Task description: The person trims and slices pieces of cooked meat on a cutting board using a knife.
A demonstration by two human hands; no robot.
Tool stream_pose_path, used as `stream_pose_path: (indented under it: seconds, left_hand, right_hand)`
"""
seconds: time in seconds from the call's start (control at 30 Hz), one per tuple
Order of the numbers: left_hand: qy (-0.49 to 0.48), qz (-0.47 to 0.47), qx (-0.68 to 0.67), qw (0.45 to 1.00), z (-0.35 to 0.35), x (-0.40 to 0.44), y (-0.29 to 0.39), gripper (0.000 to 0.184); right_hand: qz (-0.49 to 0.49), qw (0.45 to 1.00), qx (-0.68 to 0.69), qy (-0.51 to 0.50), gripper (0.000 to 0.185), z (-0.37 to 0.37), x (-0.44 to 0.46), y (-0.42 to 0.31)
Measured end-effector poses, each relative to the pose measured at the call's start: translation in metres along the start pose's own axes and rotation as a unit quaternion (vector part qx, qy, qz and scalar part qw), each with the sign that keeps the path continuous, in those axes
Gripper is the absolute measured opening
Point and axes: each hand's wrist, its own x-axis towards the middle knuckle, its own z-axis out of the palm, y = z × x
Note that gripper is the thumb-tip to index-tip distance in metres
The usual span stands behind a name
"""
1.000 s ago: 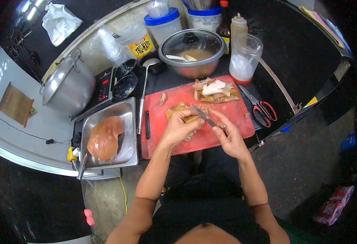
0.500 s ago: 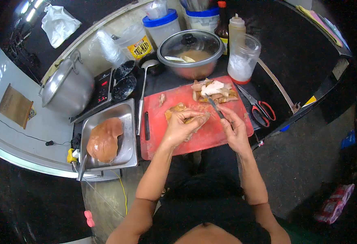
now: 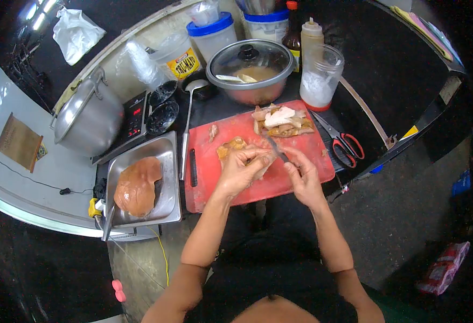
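A red cutting board [image 3: 204,188] lies in front of me. My left hand [image 3: 242,169] is closed in a pinch on a piece of cooked chicken [image 3: 232,146], partly hidden under the fingers. In my right hand [image 3: 305,177] is a small knife [image 3: 273,144], its blade pointing up and left, close to the left fingertips. At the board's back right sits a pile of chicken pieces [image 3: 285,129] with a white chunk on top. A small scrap of meat [image 3: 213,132] rests near the back left.
A steel tray [image 3: 169,199] at left holds a large piece of chicken [image 3: 138,188]. Beside it lies a ladle [image 3: 186,129]. Behind the board stand a lidded pot [image 3: 252,89] and a clear jar [image 3: 321,81]. Red-handled scissors [image 3: 347,148] lie right of the board.
My right hand has moved slightly left with the knife, bringing the blade away from the chicken pile and nearer my left fingers. The left hand stays nearly in place.
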Motion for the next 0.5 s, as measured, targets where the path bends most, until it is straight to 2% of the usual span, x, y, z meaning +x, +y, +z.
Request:
stream_pose_path:
  seconds: [0.13, 0.33, 0.43, 0.5]
  left_hand:
    - [0.006, 0.007, 0.007, 1.0, 0.0, -0.001, 0.002, 0.018]
    - [-0.001, -0.004, -0.01, 1.0, -0.003, 0.002, -0.005, 0.016]
    - [-0.01, -0.01, -0.022, 1.0, -0.003, 0.0, -0.003, 0.017]
    - [-0.012, -0.011, -0.025, 1.0, -0.002, -0.001, -0.002, 0.017]
  right_hand:
    - [0.0, 0.999, 0.003, 0.034, 0.038, -0.01, 0.004, -0.001]
    - [0.072, 0.997, 0.018, -0.031, 0.039, -0.001, -0.006, -0.022]
    - [0.008, 1.0, 0.016, -0.024, 0.038, 0.002, -0.003, -0.017]
    - [0.009, 1.0, 0.0, -0.02, 0.037, 0.0, -0.001, -0.015]
